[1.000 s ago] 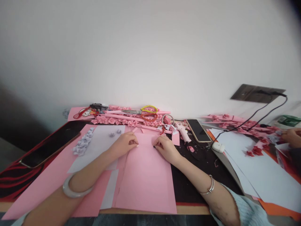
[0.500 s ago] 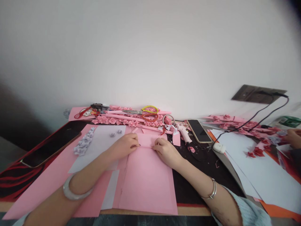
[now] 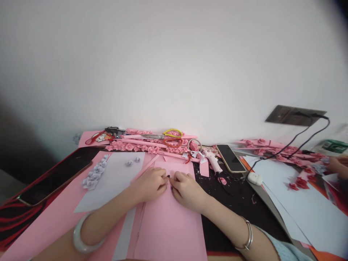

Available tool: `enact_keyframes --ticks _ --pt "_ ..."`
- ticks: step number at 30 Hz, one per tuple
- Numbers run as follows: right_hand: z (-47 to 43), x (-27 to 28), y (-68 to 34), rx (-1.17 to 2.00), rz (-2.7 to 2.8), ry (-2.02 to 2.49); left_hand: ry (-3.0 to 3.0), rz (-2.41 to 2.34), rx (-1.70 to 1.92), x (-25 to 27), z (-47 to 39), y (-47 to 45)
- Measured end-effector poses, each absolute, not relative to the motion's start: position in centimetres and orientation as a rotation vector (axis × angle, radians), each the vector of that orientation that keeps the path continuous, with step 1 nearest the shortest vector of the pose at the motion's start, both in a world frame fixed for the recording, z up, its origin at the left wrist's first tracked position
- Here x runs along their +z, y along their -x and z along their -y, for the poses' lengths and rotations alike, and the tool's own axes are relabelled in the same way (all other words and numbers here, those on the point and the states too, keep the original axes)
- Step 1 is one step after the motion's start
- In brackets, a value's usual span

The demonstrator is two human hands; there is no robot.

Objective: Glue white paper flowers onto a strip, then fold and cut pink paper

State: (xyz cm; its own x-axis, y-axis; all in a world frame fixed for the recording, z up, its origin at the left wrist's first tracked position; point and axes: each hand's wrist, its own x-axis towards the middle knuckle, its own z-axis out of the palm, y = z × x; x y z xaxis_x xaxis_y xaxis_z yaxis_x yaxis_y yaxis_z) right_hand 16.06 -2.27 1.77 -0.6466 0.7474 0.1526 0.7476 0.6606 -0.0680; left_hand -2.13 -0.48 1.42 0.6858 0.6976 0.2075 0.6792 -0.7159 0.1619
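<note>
A pink sheet of paper (image 3: 174, 232) lies in front of me, its length running away from me. My left hand (image 3: 152, 184) and my right hand (image 3: 187, 191) meet over its far part, fingers curled and fingertips nearly touching. Both hands pinch the sheet there; what lies under the fingertips is mostly hidden. Left of it is a white sheet (image 3: 116, 181) on larger pink paper (image 3: 54, 217). A row of pale lilac paper flowers (image 3: 95, 173) and two loose ones (image 3: 133, 161) sit on the white sheet.
Scissors (image 3: 173, 133) rest on pink paper flowers and rolled sticks (image 3: 146, 145) along the wall. A pink glue gun (image 3: 213, 161), a phone (image 3: 231, 158) and a white earbud case (image 3: 255, 178) lie right; a dark phone (image 3: 54, 177) left. Another person's hand (image 3: 338, 165) is far right.
My hands have come closer together and sit slightly lower in the picture, along the far part of the pink sheet. The camera view has tilted up a little.
</note>
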Motion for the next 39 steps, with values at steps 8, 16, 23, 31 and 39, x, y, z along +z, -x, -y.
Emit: enact_keyframes --ticks 8,16,23,31,39 --pt "2.5 3.3 -17.5 0.022 2.686 1.569 -2.763 -1.336 0.305 2.1 0.0 3.5" --pt "2.5 3.1 -18.5 0.081 2.540 1.783 -2.641 -1.519 0.309 2.6 0.0 4.4" --pt "0.2 1.7 -19.4 0.323 2.255 1.685 -2.484 -1.430 0.421 2.5 -1.5 5.1" --pt "-0.9 0.5 -20.1 0.524 2.174 1.504 -2.335 -1.343 0.549 1.9 -2.2 5.6" --pt "-1.0 0.5 -19.8 0.531 2.043 1.324 -2.258 -1.231 0.634 1.8 -2.6 5.4"
